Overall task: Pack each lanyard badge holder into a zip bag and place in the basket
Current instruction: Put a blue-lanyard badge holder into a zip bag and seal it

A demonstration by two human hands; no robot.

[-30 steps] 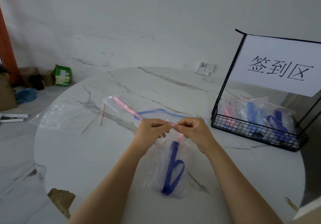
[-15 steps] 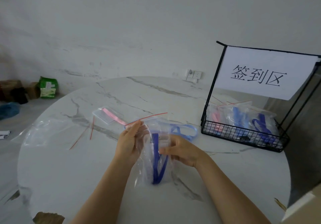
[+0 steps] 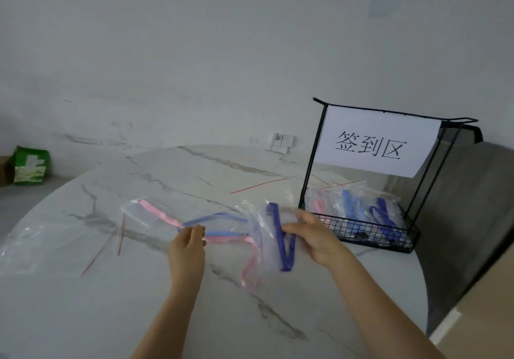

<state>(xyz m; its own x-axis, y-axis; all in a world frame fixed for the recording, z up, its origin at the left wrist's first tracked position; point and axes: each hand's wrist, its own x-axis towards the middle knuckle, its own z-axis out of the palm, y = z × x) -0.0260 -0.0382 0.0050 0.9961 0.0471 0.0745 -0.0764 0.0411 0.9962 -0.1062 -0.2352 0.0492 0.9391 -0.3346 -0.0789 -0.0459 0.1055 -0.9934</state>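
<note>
Both hands are up over the marble table [image 3: 83,317]. My right hand [image 3: 314,237] grips the zip bag [image 3: 267,261] holding a dark blue lanyard [image 3: 279,236], just beside the basket [image 3: 370,232]. My left hand [image 3: 185,247] curls over a pink lanyard [image 3: 167,219]; whether it pinches it, I cannot tell. Packed bags [image 3: 353,200] inside the basket blur together.

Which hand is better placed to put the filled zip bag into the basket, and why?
Right. The right hand holds the zip bag with the dark blue lanyard inside, close beside the basket. The left hand is farther from it, by the loose pink lanyard, and holds no bag.
</note>
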